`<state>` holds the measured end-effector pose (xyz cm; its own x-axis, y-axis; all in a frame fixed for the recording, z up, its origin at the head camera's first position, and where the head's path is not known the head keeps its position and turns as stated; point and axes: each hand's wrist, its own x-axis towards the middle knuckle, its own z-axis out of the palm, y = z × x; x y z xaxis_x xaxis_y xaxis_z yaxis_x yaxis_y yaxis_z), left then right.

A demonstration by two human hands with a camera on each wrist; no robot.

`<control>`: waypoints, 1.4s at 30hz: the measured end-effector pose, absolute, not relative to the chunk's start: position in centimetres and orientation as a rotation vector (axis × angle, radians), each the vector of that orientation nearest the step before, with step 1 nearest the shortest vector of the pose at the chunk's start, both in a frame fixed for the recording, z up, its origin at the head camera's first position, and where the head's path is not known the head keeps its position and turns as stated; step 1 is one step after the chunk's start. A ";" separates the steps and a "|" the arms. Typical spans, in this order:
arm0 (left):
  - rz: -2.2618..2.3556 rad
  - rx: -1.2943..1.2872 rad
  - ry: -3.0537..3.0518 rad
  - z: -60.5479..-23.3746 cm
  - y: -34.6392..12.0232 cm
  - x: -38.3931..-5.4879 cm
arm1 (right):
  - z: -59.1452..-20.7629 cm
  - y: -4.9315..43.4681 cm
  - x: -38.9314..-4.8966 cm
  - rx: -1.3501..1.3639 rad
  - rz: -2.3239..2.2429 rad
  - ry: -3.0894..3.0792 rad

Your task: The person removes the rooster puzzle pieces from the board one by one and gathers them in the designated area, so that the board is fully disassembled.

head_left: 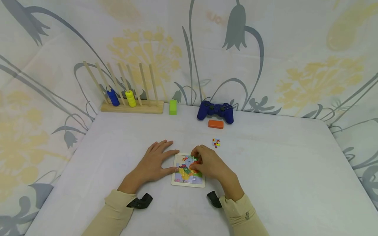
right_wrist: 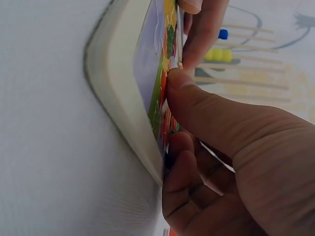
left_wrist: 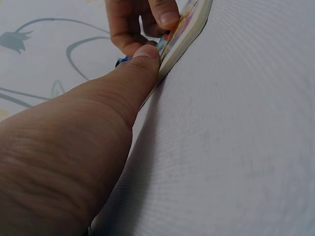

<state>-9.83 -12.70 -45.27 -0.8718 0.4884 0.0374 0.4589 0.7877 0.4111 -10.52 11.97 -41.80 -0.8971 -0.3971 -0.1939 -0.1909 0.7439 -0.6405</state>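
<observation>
A small jigsaw puzzle in a pale frame (head_left: 188, 185) lies flat on the white table, its colourful pieces (head_left: 185, 173) mostly set together. My left hand (head_left: 152, 165) rests at its left side, fingers spread and fairly straight, thumb touching the frame's edge. Over the puzzle's upper right is my right hand (head_left: 211, 162), thumb and curled fingers pinching a red and green puzzle piece (head_left: 196, 160) that they partly hide. From the right wrist, that hand's thumb (right_wrist: 189, 93) shows low against the picture. One loose puzzle piece (head_left: 216, 142) lies beyond the right hand.
Behind the puzzle are an orange block (head_left: 216, 124), a dark blue game controller (head_left: 215, 111) and a green block (head_left: 173, 107). A wooden peg rack (head_left: 133, 108) with blue and yellow beads stands at the back left. Patterned cloth (head_left: 206, 65) hangs behind the table.
</observation>
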 end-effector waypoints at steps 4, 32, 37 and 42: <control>0.643 0.767 2.901 -45.2 -12.7 -9.8 | -41.8 12.0 -10.6 -0.455 -0.924 2.625; 0.638 0.779 2.908 -45.5 -12.9 -9.8 | -42.0 11.8 -10.6 -0.444 -0.951 2.605; 0.642 0.779 2.904 -45.4 -12.8 -9.9 | -42.1 11.8 -10.6 -0.439 -0.957 2.616; 0.634 0.785 2.910 -45.4 -12.8 -9.9 | -42.2 11.6 -10.5 -0.435 -0.931 2.638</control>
